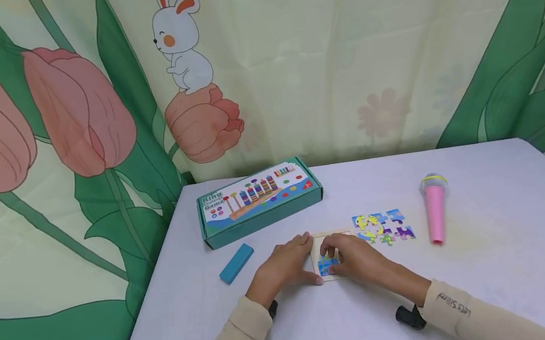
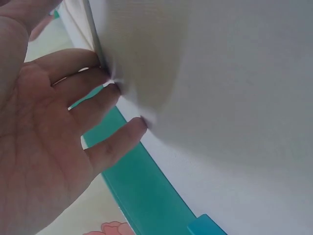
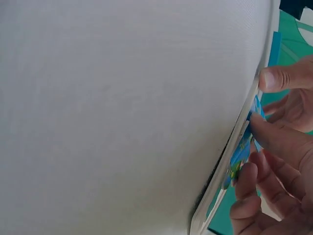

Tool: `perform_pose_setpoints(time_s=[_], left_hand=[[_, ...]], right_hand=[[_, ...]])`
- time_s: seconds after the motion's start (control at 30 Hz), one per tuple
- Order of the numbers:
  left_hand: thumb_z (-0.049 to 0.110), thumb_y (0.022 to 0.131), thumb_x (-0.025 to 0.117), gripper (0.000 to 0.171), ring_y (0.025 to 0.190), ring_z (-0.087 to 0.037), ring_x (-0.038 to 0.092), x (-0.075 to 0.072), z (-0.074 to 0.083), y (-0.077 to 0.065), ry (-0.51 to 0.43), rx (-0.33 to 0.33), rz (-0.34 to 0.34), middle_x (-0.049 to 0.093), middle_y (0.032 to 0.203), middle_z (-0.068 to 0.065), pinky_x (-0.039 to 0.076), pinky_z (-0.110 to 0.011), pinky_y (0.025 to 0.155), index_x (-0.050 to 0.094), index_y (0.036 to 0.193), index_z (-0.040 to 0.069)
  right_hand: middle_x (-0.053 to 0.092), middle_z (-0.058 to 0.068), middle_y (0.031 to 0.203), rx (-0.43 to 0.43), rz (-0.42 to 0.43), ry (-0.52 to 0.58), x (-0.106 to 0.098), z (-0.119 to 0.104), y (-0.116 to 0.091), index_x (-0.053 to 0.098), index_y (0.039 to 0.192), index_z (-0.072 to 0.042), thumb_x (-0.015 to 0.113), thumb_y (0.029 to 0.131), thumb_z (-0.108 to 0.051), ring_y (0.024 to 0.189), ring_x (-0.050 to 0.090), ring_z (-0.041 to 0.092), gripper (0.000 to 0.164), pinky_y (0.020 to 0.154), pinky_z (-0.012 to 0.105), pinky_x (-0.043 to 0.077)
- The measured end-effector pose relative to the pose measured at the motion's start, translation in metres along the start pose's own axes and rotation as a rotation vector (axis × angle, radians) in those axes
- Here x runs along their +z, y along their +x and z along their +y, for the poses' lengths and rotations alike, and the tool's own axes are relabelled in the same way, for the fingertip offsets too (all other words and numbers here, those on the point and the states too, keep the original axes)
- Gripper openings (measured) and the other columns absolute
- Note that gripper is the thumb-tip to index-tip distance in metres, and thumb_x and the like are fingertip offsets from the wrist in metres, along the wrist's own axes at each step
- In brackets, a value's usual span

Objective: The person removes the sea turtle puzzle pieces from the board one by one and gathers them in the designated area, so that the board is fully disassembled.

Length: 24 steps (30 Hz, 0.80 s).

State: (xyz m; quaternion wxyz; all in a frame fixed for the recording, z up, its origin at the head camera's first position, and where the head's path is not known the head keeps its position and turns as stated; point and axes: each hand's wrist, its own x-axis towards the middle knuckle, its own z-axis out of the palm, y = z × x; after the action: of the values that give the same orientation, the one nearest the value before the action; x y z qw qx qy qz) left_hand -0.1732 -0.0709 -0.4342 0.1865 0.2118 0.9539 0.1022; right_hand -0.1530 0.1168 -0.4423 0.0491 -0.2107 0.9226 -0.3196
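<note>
A small wooden puzzle tray (image 1: 331, 233) lies on the table between the two hands, with blue puzzle pieces (image 1: 327, 265) in its lower part. My left hand (image 1: 285, 266) rests along the tray's left side, fingers extended to its upper corner and thumb at its lower corner. Over the tray, my right hand (image 1: 358, 256) has curled fingers, and its thumb and index finger pinch a blue-and-green puzzle piece (image 3: 239, 155) close above the tray. To the right of the tray lie several loose puzzle pieces (image 1: 382, 227), yellow, blue and purple.
A green ring game box (image 1: 261, 201) lies behind the left hand, with a blue block (image 1: 236, 264) in front of it. A pink toy microphone (image 1: 435, 211) lies on the right of the white table (image 1: 509, 242). A printed curtain (image 1: 300, 63) hangs behind.
</note>
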Motion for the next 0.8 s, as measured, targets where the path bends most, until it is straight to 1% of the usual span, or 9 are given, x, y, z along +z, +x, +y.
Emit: perform_pose_setpoints(time_s=[0.1,0.23,0.33,0.43,0.53,0.6,0.7,0.8], left_hand=[[0.051,0.083,0.082,0.098,0.153,-0.021,0.027,0.000,0.001,0.000,0.001,0.000,-0.005,0.032,0.166,-0.003,0.030,-0.050,0.119,0.037,0.160,0.011],[0.051,0.083,0.082,0.098,0.153,-0.022,0.027,0.000,0.002,-0.001,0.005,-0.001,-0.007,0.031,0.166,-0.003,0.031,-0.049,0.119,0.037,0.160,0.011],[0.052,0.083,0.082,0.098,0.153,-0.022,0.027,-0.001,0.003,-0.001,0.007,-0.005,-0.012,0.031,0.166,-0.003,0.031,-0.049,0.119,0.037,0.160,0.011],[0.052,0.083,0.082,0.099,0.153,-0.021,0.027,-0.001,0.003,-0.001,0.014,-0.010,-0.016,0.031,0.166,-0.003,0.030,-0.048,0.119,0.037,0.160,0.011],[0.051,0.083,0.082,0.098,0.153,-0.021,0.026,-0.002,0.004,-0.003,0.013,-0.017,-0.018,0.030,0.167,-0.002,0.030,-0.048,0.119,0.036,0.161,0.012],[0.051,0.083,0.082,0.098,0.153,-0.020,0.025,-0.003,0.005,-0.004,0.008,-0.022,-0.015,0.030,0.167,-0.001,0.030,-0.048,0.120,0.036,0.161,0.013],[0.049,0.083,0.083,0.098,0.154,-0.020,0.025,-0.004,0.006,-0.004,0.001,-0.028,-0.013,0.030,0.167,0.000,0.030,-0.048,0.120,0.036,0.161,0.014],[0.047,0.082,0.084,0.097,0.154,-0.020,0.025,-0.004,0.007,-0.006,-0.011,-0.038,-0.014,0.030,0.167,0.000,0.030,-0.048,0.120,0.037,0.160,0.014]], right_hand=[[0.062,-0.006,0.083,-0.003,-0.008,0.016,-0.001,0.000,-0.001,0.068,0.099,-0.012,0.088,0.078,0.000,0.072,0.053,0.012,0.031,0.064,0.025,0.047],[0.062,-0.007,0.081,-0.018,0.002,0.032,-0.001,0.001,-0.003,0.068,0.098,-0.012,0.087,0.079,0.003,0.071,0.054,0.011,0.030,0.062,0.024,0.048],[0.063,-0.006,0.081,-0.022,-0.003,0.089,-0.004,0.003,-0.005,0.070,0.098,-0.011,0.083,0.081,0.005,0.071,0.056,0.012,0.027,0.063,0.024,0.050],[0.065,-0.004,0.083,-0.012,-0.021,0.182,-0.011,0.008,-0.005,0.073,0.100,-0.009,0.077,0.087,0.006,0.075,0.060,0.013,0.021,0.068,0.024,0.053],[0.066,-0.002,0.085,0.042,-0.028,0.272,-0.025,0.014,-0.004,0.075,0.103,-0.007,0.074,0.091,0.005,0.079,0.063,0.016,0.017,0.069,0.026,0.055],[0.066,0.000,0.086,0.092,-0.018,0.305,-0.038,0.020,-0.006,0.075,0.105,-0.006,0.073,0.092,0.003,0.080,0.064,0.018,0.016,0.067,0.028,0.056],[0.066,0.003,0.086,0.135,0.000,0.303,-0.060,0.032,-0.014,0.075,0.106,-0.003,0.074,0.091,0.002,0.077,0.065,0.022,0.016,0.063,0.033,0.056],[0.066,0.004,0.083,0.166,-0.025,0.271,-0.076,0.045,-0.025,0.075,0.105,-0.001,0.074,0.090,0.003,0.074,0.066,0.023,0.015,0.060,0.036,0.056]])
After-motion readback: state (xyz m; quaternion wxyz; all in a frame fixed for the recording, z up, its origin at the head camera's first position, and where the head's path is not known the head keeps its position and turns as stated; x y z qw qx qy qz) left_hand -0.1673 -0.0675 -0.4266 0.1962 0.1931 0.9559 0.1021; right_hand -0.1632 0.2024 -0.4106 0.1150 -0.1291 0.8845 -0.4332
